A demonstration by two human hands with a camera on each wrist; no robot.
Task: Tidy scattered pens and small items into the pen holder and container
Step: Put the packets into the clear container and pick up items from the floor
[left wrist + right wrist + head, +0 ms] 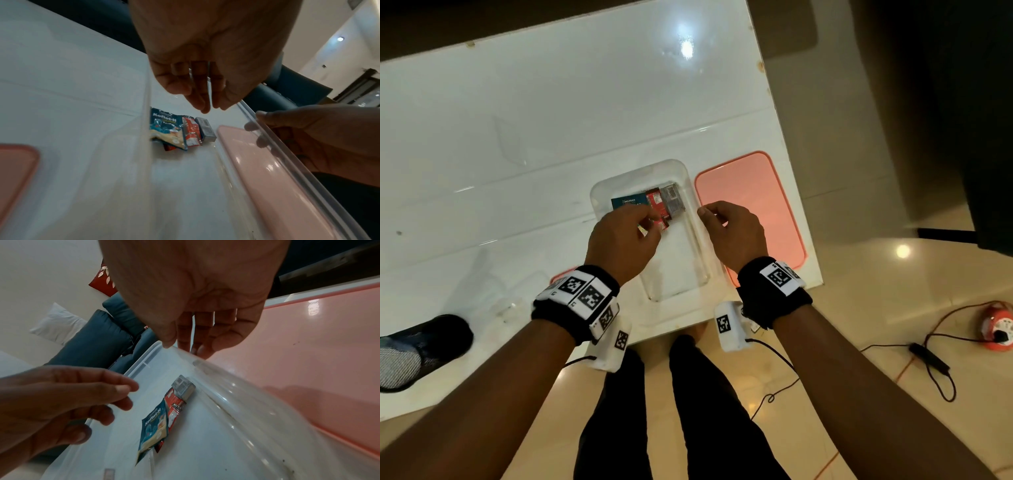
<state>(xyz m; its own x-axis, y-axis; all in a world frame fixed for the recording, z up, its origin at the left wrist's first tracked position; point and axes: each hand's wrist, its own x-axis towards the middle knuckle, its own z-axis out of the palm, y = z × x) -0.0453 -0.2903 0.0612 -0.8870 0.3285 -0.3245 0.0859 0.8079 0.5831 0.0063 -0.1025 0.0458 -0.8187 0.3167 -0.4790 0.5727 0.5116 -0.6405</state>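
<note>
A clear plastic container [599, 192] stands near the table's front edge. Inside at its far end lie a blue sachet [626, 202], a red sachet [657, 202] and a small grey block [673, 202]. My left hand [650, 222] hovers over these items with loosely curled fingers and nothing visible in them; in the left wrist view its fingertips [205, 110] hang above the sachets [164, 128]. My right hand [705, 212] pinches the container's right rim [144, 356], thumb [167, 344] inside and fingers outside the wall.
A pink lid [750, 205] lies flat right of the container, close to the table's right edge. Another clear box with a pink lid [561, 274] sits under my left wrist. A black mesh holder [424, 342] is at the front left. Cables and an orange reel [996, 329] lie on the floor.
</note>
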